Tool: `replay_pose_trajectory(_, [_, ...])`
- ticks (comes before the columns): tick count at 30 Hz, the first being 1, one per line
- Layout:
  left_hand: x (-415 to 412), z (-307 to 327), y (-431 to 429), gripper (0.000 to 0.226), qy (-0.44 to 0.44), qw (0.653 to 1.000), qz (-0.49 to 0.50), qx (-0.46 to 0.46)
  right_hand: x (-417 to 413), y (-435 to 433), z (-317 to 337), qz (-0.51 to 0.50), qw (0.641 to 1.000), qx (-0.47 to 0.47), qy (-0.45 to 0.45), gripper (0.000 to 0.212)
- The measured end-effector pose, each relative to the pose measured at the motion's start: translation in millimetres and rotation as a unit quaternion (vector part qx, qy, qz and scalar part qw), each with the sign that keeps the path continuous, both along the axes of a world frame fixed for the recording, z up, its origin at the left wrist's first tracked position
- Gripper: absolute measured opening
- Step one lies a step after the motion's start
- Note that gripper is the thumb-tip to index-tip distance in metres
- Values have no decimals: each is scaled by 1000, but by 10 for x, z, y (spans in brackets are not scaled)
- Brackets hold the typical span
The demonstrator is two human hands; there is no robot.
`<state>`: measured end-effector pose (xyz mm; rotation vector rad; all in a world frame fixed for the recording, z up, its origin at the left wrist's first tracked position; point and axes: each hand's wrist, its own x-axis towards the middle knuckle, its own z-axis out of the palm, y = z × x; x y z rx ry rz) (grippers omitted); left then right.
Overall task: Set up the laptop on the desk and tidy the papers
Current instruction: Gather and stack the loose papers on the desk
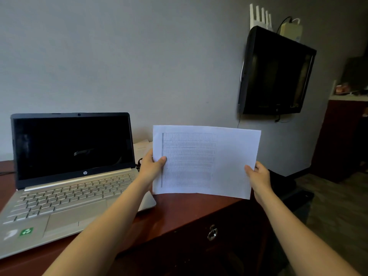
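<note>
A silver laptop (65,186) stands open on the reddish-brown desk (179,212) at the left, its screen dark. I hold a white sheet of paper (229,156) with a printed table upright above the desk's right end. My left hand (152,165) pinches its left edge, thumb on the front. My right hand (257,177) pinches its lower right edge the same way. More papers (142,147) lie on the desk behind the sheet, partly hidden by it and by the laptop screen.
A dark television (275,72) hangs on the grey wall at the right, with a white router (260,16) above it. The desk front has a drawer with a key (212,233). A black object (282,181) sits past the desk's right end, and a dark cabinet (342,140) stands far right.
</note>
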<state>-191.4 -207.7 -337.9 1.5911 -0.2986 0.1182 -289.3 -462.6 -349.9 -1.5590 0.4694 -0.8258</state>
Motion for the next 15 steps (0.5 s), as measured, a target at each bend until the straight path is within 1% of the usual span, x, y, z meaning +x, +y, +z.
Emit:
replay_pose_trajectory(2, [15, 27, -11, 37, -8, 1000, 7, -5, 10, 5, 36, -3, 1000, 9, -18, 18])
replay_pose_trajectory(5, [22, 55, 16, 39, -8, 1000, -15, 5, -22, 11, 84, 17, 999, 16, -25, 15])
replay_pose_trajectory(8, [-8, -31, 8, 37, 8, 998, -30, 48, -14, -18, -29, 24, 999, -17, 31, 20])
replay_pose_trajectory(11, [-25, -62, -7, 38, 10, 998, 0, 59, -2, -9, -76, 10, 995, -68, 78, 15])
replay_pose_trajectory(12, [-29, -33, -3, 40, 8, 998, 14, 62, 4, -8, -56, -1, 993, -79, 82, 17])
replay_pose_trajectory(14, [-44, 60, 22, 46, 5, 997, 45, 63, 8, -2, 8, -28, 993, -86, 76, 29])
replay_pose_trajectory(15, [-56, 106, 42, 52, 0, 996, 61, 68, 8, 8, 35, -34, 994, -80, 69, 30])
